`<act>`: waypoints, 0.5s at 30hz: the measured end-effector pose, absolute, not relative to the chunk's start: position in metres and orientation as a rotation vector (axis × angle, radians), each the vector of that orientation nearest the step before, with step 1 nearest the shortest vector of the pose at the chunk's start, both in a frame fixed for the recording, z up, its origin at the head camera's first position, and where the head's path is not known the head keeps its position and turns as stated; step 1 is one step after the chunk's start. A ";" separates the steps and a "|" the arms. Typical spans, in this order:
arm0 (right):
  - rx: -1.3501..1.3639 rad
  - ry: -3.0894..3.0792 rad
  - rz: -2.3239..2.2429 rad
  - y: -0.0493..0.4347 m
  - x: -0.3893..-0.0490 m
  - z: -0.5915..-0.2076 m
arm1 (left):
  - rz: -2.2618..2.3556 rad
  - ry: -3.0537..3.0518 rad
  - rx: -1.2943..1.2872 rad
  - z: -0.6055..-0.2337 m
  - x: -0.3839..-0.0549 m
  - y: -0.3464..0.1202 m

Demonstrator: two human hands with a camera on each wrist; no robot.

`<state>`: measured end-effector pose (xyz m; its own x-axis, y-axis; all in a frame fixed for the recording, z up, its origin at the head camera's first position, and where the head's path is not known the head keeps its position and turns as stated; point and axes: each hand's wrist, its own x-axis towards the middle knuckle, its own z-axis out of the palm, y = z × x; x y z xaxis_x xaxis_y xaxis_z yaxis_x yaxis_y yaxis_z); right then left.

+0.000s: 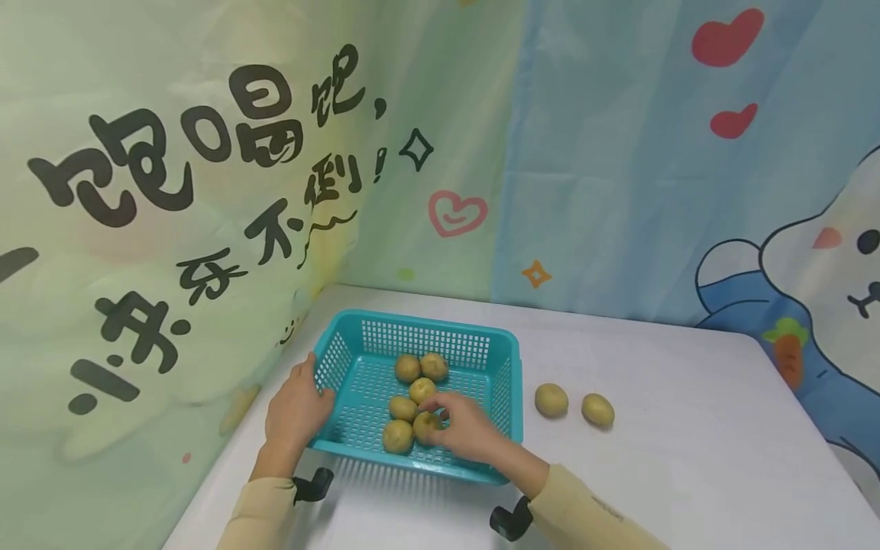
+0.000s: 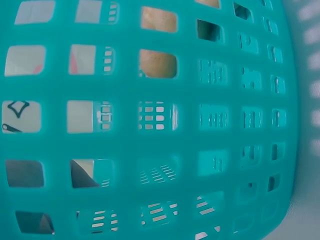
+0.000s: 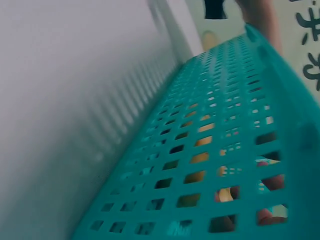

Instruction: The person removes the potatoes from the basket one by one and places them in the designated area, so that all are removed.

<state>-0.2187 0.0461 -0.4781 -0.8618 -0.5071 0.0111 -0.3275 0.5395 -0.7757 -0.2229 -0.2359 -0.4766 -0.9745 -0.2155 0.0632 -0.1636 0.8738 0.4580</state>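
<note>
A teal plastic basket (image 1: 505, 382) with mesh walls stands on the white table. My left hand (image 1: 297, 405) grips its left rim, the thumb over the edge. Inside the basket, my right hand (image 1: 464, 429) reaches over the near wall and holds a potato (image 1: 427, 425) between thumb and fingers. Close beside that potato lie a larger potato (image 1: 397, 436) and a small one (image 1: 402, 409). Farther back rest several more, among them a browner potato (image 1: 407, 368). In the left wrist view the basket wall (image 2: 187, 137) fills most of the picture; the right wrist view shows its mesh side (image 3: 165, 150).
Two loose potatoes, a round one (image 1: 551, 400) and an oval one (image 1: 598, 411), lie on the table (image 1: 687, 458) to the right of the basket. A printed cloth (image 1: 605, 229) hangs behind the table, another with black lettering along the left. Black straps (image 1: 512, 521) circle both wrists.
</note>
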 end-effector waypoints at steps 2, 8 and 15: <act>-0.703 2.581 -1.174 0.044 -0.220 -0.480 | -0.701 -2.936 0.293 -0.477 -0.223 -0.235; -0.720 2.591 -1.108 0.040 -0.224 -0.487 | -0.698 -2.950 0.299 -0.476 -0.222 -0.234; -0.724 2.619 -0.980 0.037 -0.226 -0.490 | -0.680 -2.938 0.287 -0.474 -0.222 -0.235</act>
